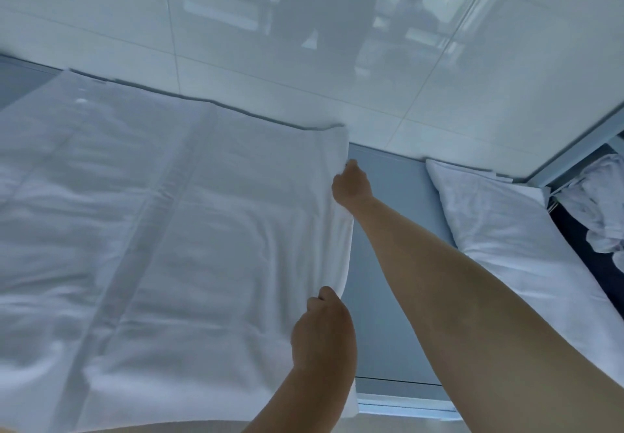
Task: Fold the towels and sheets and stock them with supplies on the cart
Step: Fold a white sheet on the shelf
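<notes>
A: Where is the towel [189, 237], and who has it?

B: It lies spread flat on the grey table [391, 264], reaching away to the person's left. Both hands are on its right-hand edge. The right hand [351, 184] pinches that edge near the far corner, fingers curled round the cloth; the left hand [324, 331] grips the same edge nearer the body, its fingertips closed on the hem.

A: So which way does the cloth run from the grip?

B: Leftward. The held edge runs from near to far, and the towel's body stretches left of both hands. A fold would probably carry this edge across to the left.

A: Anything else nearby?

B: A pillow [506, 230] lies apart on the right, and crumpled linen [601, 210] beyond it, at the far right.
</notes>
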`<action>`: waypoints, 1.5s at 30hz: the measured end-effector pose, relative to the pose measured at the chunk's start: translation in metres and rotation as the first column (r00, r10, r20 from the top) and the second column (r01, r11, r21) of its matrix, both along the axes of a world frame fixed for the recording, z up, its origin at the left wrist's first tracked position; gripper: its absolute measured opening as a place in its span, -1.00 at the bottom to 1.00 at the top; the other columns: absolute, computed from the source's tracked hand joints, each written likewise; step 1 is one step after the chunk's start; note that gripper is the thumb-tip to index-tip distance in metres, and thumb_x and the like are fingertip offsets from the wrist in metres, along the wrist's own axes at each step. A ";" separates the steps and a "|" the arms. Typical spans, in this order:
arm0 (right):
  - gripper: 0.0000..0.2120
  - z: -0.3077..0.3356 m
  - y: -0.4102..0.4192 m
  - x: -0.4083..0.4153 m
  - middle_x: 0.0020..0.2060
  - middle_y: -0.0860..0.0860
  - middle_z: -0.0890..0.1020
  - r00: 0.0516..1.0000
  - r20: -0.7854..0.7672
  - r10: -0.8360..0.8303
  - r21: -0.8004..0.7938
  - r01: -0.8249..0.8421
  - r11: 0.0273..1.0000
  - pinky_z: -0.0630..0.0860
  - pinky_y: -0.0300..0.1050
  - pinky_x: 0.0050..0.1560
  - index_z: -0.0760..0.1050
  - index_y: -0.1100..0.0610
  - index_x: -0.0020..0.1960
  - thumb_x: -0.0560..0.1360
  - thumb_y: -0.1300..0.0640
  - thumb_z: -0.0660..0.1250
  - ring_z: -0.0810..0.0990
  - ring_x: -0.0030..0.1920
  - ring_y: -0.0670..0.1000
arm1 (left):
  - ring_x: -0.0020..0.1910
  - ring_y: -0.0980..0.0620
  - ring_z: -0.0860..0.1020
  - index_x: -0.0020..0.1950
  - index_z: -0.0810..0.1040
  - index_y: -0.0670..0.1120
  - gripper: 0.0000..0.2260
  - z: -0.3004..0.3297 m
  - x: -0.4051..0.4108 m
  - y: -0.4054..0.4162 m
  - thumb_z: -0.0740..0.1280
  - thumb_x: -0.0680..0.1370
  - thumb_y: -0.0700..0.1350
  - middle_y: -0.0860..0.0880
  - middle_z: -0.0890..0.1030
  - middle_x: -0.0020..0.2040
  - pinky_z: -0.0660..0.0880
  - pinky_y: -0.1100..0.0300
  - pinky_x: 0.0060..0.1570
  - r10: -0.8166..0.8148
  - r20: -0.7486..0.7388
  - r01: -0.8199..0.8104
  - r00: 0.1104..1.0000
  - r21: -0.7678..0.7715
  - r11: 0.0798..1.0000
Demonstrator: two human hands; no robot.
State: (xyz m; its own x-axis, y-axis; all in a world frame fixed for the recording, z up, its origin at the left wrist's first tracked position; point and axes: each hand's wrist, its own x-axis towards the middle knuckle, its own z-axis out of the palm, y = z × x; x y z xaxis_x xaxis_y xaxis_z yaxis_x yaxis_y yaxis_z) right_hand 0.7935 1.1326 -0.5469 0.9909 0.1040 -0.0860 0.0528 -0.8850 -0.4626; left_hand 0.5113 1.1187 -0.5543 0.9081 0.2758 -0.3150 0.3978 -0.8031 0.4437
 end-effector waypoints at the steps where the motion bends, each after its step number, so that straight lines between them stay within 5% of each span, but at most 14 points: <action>1: -0.64 0.003 0.002 -0.001 0.30 0.27 0.51 1.000 0.013 0.011 -0.018 -0.011 1.000 0.47 0.06 0.24 0.27 0.28 0.41 0.63 0.25 0.16 0.52 0.29 0.29 | 0.05 -0.02 0.66 0.25 0.31 -0.08 -0.67 0.003 0.000 0.005 0.33 0.55 -0.24 -0.02 0.54 0.09 0.47 0.21 -0.13 0.015 0.003 -0.015 1.000 -0.016 1.000; 6: -0.65 0.027 0.018 -0.007 0.28 0.27 0.53 0.993 0.116 0.018 -0.035 -0.014 0.999 0.48 0.06 0.20 0.31 0.28 0.38 0.60 0.28 0.18 0.53 0.28 0.29 | -0.22 -0.07 0.48 0.02 0.25 -0.02 -0.73 0.029 -0.004 0.037 0.29 0.45 -0.24 0.07 0.37 -0.26 0.35 0.15 -0.19 0.091 0.067 -0.084 0.994 -0.101 0.991; 10: -0.74 0.063 0.047 -0.011 0.20 0.25 0.57 0.985 0.172 0.003 -0.026 0.001 1.000 0.41 -0.04 0.03 0.38 0.27 0.26 0.59 0.27 0.19 0.56 0.23 0.29 | -0.39 -0.02 0.37 -0.10 0.23 0.02 -0.86 0.055 -0.014 0.081 0.17 0.45 -0.17 0.09 0.35 -0.36 0.29 0.12 -0.28 0.169 0.198 -0.150 0.965 -0.109 0.983; 15: -0.73 0.109 0.107 -0.028 0.19 0.22 0.58 0.979 0.203 -0.016 -0.011 0.018 1.000 0.51 0.00 0.13 0.43 0.26 0.24 0.55 0.29 0.21 0.58 0.21 0.27 | -0.24 -0.12 0.60 -0.03 0.21 0.03 -0.76 0.085 -0.044 0.136 0.13 0.60 0.18 0.06 0.43 -0.33 0.32 0.10 -0.26 0.120 0.325 -0.116 0.938 -0.031 0.993; 20: -0.71 0.138 0.183 -0.055 0.19 0.20 0.58 0.974 0.227 -0.016 0.000 0.016 1.000 0.48 -0.02 0.05 0.42 0.24 0.24 0.52 0.30 0.25 0.58 0.21 0.25 | -0.32 -0.04 0.41 -0.03 0.23 0.01 -0.81 0.104 -0.076 0.210 0.25 0.58 -0.16 0.10 0.32 -0.32 0.28 0.13 -0.29 0.148 0.282 -0.154 0.948 -0.002 0.988; 26: -0.73 0.173 0.280 -0.087 0.15 0.21 0.60 0.969 0.244 -0.031 0.047 0.020 0.999 0.50 -0.05 -0.02 0.47 0.25 0.18 0.49 0.36 0.24 0.61 0.16 0.25 | -0.41 0.14 0.25 -0.19 0.22 0.04 -0.73 0.136 -0.115 0.323 0.25 0.63 -0.15 0.12 0.32 -0.32 0.19 0.20 -0.39 0.253 0.300 -0.257 0.920 -0.026 0.966; 29: -0.73 0.191 0.336 -0.105 0.13 0.20 0.61 0.967 0.253 -0.002 0.056 -0.012 0.998 0.57 -0.04 -0.01 0.47 0.26 0.20 0.50 0.36 0.26 0.63 0.14 0.24 | -0.39 0.15 0.28 -0.16 0.29 0.04 -0.78 0.148 -0.134 0.386 0.25 0.65 -0.06 0.13 0.34 -0.32 0.30 0.15 -0.25 0.279 0.346 -0.287 0.896 -0.028 0.957; 32: -0.80 0.205 0.402 -0.127 -0.06 0.15 0.61 0.964 0.262 0.047 0.083 -0.071 0.994 0.62 -0.19 -0.29 0.49 0.27 0.12 0.51 0.34 0.27 0.68 -0.13 0.17 | -0.33 0.03 0.40 -0.15 0.36 0.02 -0.79 0.152 -0.153 0.451 0.24 0.65 0.02 0.10 0.42 -0.30 0.34 0.10 -0.23 0.323 0.374 -0.337 0.869 -0.030 0.941; 34: -0.96 0.202 0.449 -0.146 -0.30 0.08 0.52 0.961 0.260 0.094 0.104 -0.124 0.987 0.37 -0.30 -0.67 0.44 0.27 -0.05 0.52 0.36 0.25 0.59 -0.51 0.05 | -0.32 0.00 0.43 -0.19 0.37 0.00 -0.76 0.141 -0.168 0.498 0.28 0.63 0.04 0.08 0.46 -0.31 0.35 0.08 -0.23 0.395 0.362 -0.404 0.844 -0.055 0.913; 35: -0.95 0.196 0.472 -0.157 -0.33 0.09 0.53 0.963 0.243 0.119 0.127 -0.153 0.980 0.33 -0.28 -0.70 0.40 0.26 -0.10 0.53 0.35 0.24 0.56 -0.59 0.04 | -0.30 -0.03 0.45 -0.21 0.37 0.00 -0.75 0.132 -0.177 0.522 0.29 0.62 0.04 0.08 0.46 -0.31 0.38 0.07 -0.21 0.435 0.338 -0.443 0.835 -0.056 0.895; 38: -0.82 0.150 0.529 -0.185 -0.09 0.18 0.64 0.958 0.144 0.249 0.141 -0.269 0.953 0.62 -0.10 -0.26 0.44 0.21 0.08 0.60 0.12 0.17 0.70 -0.28 0.16 | -0.05 -0.22 0.59 -0.07 0.48 0.00 -0.87 0.090 -0.203 0.588 0.32 0.61 0.03 -0.02 0.57 -0.18 0.50 0.02 -0.05 0.518 0.232 -0.527 0.823 -0.025 0.849; 40: -0.61 0.099 0.546 -0.207 0.18 0.18 0.60 0.943 0.023 0.333 0.037 -0.334 0.942 0.49 -0.03 0.08 0.44 0.18 0.31 0.65 -0.04 0.08 0.63 0.14 0.24 | 0.08 -0.24 0.59 0.16 0.47 0.00 -0.84 0.055 -0.221 0.615 0.32 0.62 0.01 -0.11 0.62 0.03 0.51 0.01 0.06 0.545 0.110 -0.549 0.831 0.011 0.836; 43: -0.53 0.015 0.527 -0.243 0.41 0.14 0.42 0.919 -0.129 0.373 -0.239 -0.393 0.888 0.34 0.18 0.30 0.32 0.11 0.47 0.67 -0.12 0.04 0.41 0.40 0.22 | 0.10 -0.17 0.58 0.38 0.32 -0.01 -0.67 0.005 -0.243 0.625 0.31 0.64 -0.06 -0.05 0.48 0.09 0.52 -0.02 0.02 0.434 0.062 -0.438 0.899 0.084 0.895; 45: -0.46 -0.028 0.502 -0.261 0.59 0.10 0.22 0.906 -0.068 0.419 -0.332 -0.416 0.847 0.22 0.28 0.46 0.16 0.07 0.60 0.70 -0.13 0.02 0.22 0.55 0.19 | -0.01 -0.08 0.53 0.43 0.31 0.06 -0.62 -0.018 -0.249 0.624 0.30 0.64 -0.12 0.01 0.37 0.04 0.50 0.05 -0.12 0.384 0.124 -0.398 0.915 0.117 0.910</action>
